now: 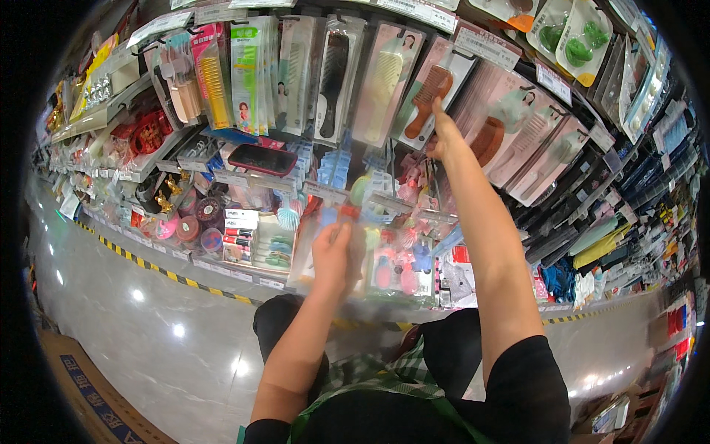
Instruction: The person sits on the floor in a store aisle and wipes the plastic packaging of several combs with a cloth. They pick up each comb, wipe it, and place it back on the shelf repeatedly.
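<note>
My right hand point(440, 133) grips the right edge of a packaged brown wooden comb point(430, 100), thumb on the front. That pack is on the rack beneath a price label. Lower down, my left hand point(331, 256) is curled with its thumb up, around what looks like a blurred clear plastic package point(358, 258); its contents cannot be made out. To the left of the wooden comb hang a pale yellow comb point(384, 83) and a black comb point(334, 83). Packs with a brown half-round comb point(488, 141) and a pink comb point(527, 139) hang to its right.
A phone in a red case point(262, 160) lies on the ledge below the combs. Hair brushes point(288, 213), boxed hair ties point(277, 250) and round tubs point(188, 228) fill the lower shelf. Yellow-black tape point(166, 272) edges the floor. A cardboard box point(100, 383) stands at lower left.
</note>
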`<state>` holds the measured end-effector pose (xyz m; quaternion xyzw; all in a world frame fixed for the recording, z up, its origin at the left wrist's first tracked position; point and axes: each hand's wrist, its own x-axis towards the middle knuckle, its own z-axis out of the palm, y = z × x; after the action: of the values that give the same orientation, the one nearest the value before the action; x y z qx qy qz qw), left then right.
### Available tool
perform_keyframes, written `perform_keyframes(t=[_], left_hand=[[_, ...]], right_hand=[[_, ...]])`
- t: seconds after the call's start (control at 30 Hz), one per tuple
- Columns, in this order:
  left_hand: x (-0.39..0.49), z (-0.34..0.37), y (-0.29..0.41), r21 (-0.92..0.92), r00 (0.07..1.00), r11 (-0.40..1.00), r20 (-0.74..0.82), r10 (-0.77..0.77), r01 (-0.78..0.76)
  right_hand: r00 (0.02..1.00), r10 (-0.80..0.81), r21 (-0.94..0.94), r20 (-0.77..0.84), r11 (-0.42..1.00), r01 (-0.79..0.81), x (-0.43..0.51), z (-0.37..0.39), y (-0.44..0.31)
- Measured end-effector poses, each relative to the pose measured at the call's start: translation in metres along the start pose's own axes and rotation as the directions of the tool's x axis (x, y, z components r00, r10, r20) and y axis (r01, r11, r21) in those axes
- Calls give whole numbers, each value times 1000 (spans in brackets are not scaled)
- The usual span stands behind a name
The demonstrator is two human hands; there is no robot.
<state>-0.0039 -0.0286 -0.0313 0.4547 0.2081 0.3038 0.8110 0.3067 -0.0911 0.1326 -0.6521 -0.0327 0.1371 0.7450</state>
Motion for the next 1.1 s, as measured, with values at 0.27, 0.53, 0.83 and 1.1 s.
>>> perform_keyframes(t=[0.27,0.53,0.83,1.1], left_hand=[[-1,1,0,73,1000,997,-11,4,-3],[-7,11,-22,-192,918,904,189,-348,382],[-48,16,-91,-83,827,850,297,-478,521],[-110,-30,-171,-123,909,903,-16,-417,412]], right_hand=[[855,-474,-313,209,796,518,-126,-60,121],[870,58,-183,489,982,37,-277,-96,238],[928,291,41,234,950,-308,-319,-128,259],[869,494,112,27,862,-494,-338,-135,328]])
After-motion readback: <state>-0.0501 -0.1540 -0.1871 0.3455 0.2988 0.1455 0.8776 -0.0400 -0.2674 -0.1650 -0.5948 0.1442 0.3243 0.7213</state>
